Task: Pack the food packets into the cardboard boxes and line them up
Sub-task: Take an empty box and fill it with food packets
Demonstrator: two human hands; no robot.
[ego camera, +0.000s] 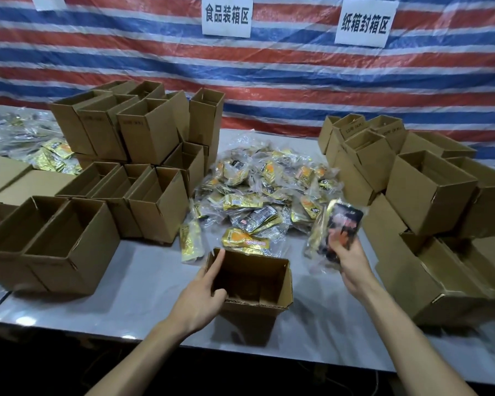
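Note:
An open cardboard box (265, 291) stands at the table's near edge, and I see nothing inside it. My left hand (203, 292) grips its left wall, index finger along the rim and thumb inside. To the right, my right hand (347, 260) holds a bunch of food packets (339, 227) upright above the table, black and gold in clear wrap. Behind the box lies a heap of loose food packets (266, 190), gold, orange and black.
Stacks of open boxes (143, 138) stand at the left, with two bigger boxes (49, 247) in front of them. More boxes (429, 190) crowd the right side. A striped tarp with paper signs (226, 15) hangs behind the grey table (143, 287).

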